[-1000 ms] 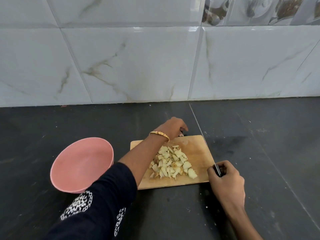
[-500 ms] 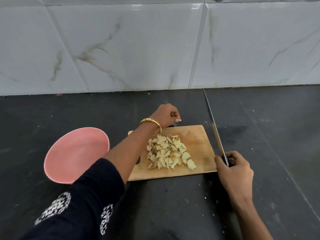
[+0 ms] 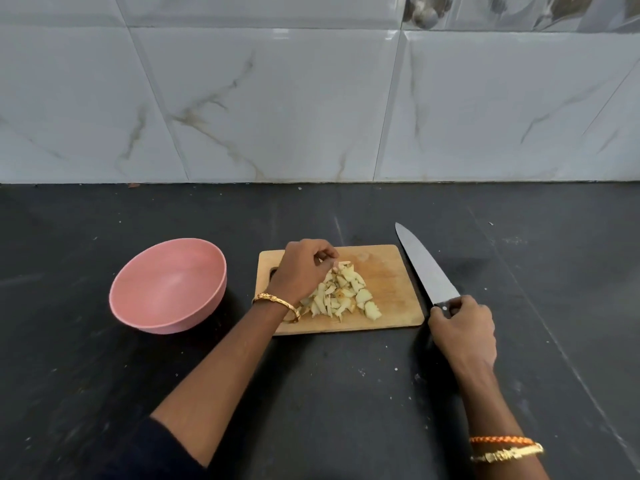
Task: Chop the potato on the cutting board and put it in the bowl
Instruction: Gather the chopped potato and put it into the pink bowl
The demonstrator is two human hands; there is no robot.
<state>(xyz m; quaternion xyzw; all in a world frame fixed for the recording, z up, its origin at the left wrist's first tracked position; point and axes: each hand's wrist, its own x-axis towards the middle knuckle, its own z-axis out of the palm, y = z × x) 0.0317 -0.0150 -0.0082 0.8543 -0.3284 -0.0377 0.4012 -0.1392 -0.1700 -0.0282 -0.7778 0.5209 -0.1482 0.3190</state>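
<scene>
On the dark counter (image 3: 346, 393) our round pink bowl (image 3: 168, 285) sits empty, left of the rectangular wooden cutting board (image 3: 388, 289) carrying the chopped pale potato pieces (image 3: 341, 296). Our left hand (image 3: 300, 271) curls loosely over the pile, its hold unclear, and our right hand (image 3: 462, 325) grips the large steel knife (image 3: 424, 266) beside the board; chopping looks finished, so next we must scoop pieces bowlward.

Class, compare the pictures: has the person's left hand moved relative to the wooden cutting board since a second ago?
Yes. The left hand has come back from the far edge of the wooden cutting board toward the person, onto the pile of chopped potato pieces.
</scene>
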